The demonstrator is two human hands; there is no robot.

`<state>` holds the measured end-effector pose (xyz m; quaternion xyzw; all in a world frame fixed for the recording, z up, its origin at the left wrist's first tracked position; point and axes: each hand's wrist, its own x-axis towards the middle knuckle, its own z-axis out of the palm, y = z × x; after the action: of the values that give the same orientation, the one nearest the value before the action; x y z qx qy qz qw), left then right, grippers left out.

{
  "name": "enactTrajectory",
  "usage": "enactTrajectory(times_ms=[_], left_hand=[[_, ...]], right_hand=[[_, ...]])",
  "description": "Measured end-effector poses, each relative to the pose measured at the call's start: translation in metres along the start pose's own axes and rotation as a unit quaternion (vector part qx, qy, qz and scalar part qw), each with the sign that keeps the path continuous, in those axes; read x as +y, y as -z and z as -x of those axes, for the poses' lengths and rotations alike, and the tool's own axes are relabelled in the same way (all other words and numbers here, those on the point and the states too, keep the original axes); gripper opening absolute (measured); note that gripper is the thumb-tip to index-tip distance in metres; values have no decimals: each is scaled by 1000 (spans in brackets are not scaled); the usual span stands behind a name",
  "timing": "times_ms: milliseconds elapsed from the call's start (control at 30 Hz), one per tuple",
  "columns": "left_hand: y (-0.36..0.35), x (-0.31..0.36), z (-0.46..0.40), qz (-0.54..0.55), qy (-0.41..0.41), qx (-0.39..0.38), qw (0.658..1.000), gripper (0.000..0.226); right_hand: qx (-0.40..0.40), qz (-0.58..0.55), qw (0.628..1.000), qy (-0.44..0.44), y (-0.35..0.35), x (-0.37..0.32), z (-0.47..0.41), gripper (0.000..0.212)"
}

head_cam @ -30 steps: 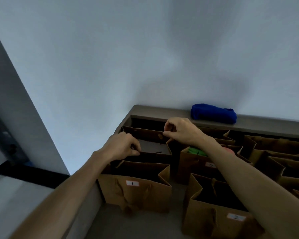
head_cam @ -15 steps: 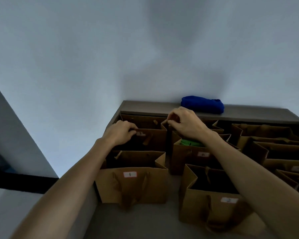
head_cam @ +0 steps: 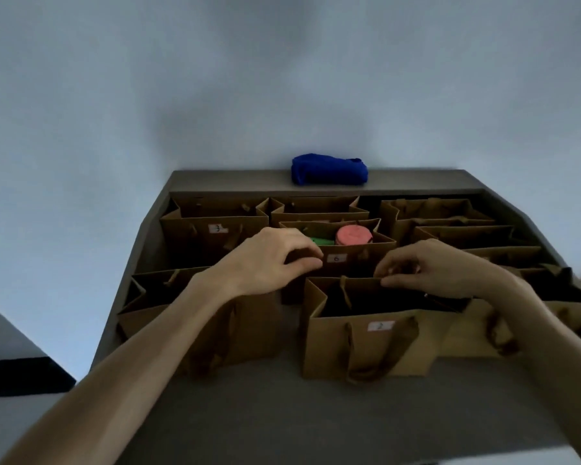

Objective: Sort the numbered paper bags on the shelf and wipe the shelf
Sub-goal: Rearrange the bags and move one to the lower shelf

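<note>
Brown paper bags stand in rows on a grey shelf. Bag 3 is at the back left. Bag 6 stands in the middle and holds a pink round thing and a green thing. Bag 2 is at the front, and my left arm covers the label of the front left bag. My left hand hovers loosely curled at bag 6's left front corner, holding nothing I can see. My right hand pinches bag 2's back rim.
A folded blue cloth lies on the shelf's raised back ledge against the wall. Several more brown bags crowd the right side of the shelf. Bare shelf surface stretches in front of the bags.
Both hands have let go of bag 3 at the back left and drawn back toward me, to bag 6 and bag 2. The view has swung right and centred on the shelf.
</note>
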<state>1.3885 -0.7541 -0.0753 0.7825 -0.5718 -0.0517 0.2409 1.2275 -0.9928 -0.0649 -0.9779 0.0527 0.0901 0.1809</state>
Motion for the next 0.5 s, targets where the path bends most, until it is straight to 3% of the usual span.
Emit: enactTrajectory(times_ms=[167, 500], left_hand=[[-15, 2, -25, -26, 28, -67, 997, 26], [-5, -2, -33, -66, 53, -41, 996, 22]], right_hand=[[56, 24, 998, -6, -6, 2, -13, 17], [101, 15, 995, 16, -10, -8, -29, 20]])
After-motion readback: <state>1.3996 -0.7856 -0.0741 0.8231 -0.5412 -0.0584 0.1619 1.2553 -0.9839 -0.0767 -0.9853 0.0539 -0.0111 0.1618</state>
